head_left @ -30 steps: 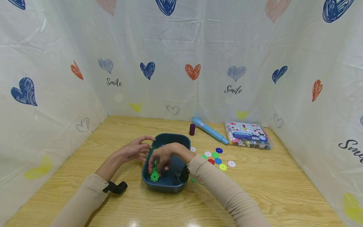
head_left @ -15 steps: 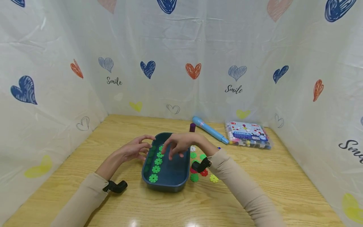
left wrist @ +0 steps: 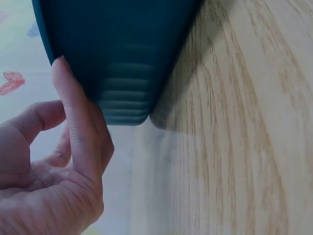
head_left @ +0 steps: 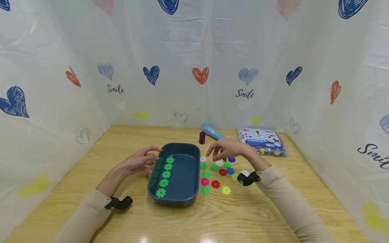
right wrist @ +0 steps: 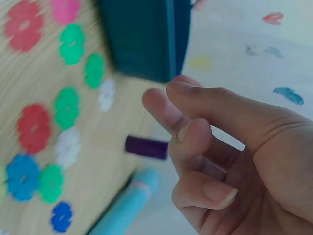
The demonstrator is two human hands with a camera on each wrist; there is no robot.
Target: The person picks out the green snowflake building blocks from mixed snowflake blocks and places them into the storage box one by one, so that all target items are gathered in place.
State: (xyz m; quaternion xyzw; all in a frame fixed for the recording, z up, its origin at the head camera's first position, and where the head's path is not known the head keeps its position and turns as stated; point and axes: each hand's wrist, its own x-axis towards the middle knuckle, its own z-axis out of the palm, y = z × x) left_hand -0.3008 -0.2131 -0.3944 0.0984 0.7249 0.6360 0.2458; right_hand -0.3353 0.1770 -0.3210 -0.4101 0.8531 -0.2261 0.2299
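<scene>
1. The left hand [head_left: 138, 162], fingers loosely spread and holding nothing, touched the left wall of the blue tray [head_left: 182, 199] at centre frame.
2. The right hand [head_left: 226, 150], relaxed and empty, hovered over the coloured discs [head_left: 215, 184] right of the tray.

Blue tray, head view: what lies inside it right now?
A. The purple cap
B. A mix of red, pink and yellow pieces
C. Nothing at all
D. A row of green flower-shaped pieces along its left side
D. The green pieces lie in a line along the left inner side of the blue tray, while the red, pink and yellow ones and the purple cap lie outside it on the table.
</scene>
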